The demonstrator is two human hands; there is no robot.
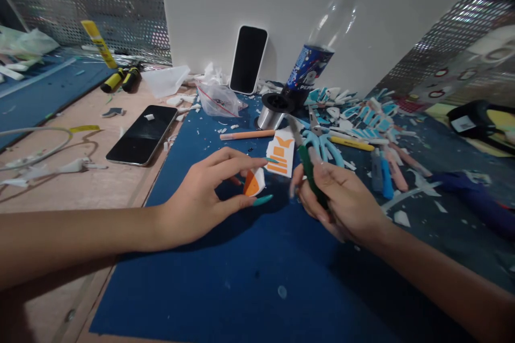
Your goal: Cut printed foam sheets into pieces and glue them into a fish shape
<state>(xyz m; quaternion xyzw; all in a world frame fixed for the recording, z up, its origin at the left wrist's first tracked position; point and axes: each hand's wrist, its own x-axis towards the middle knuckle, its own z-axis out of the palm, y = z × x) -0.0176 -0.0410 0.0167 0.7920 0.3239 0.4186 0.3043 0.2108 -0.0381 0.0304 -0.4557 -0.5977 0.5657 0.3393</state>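
Note:
Between the thumb and fingers of my left hand [205,198] is a small orange and white piece [254,182], held just over the blue mat [209,289]. My right hand [338,198] is wrapped round a green-handled knife [308,166], its blade pointing up and away from me. A white card with orange shapes [280,155] lies behind and between the two hands. Close behind my right hand are light blue pliers [322,144].
Beyond the hands stand a soda bottle [309,64], a metal spool [273,111] and an upright phone [248,59]. Another phone [142,135] lies at the left. Tools, a yellow pen [352,143] and white scraps are spread at the right.

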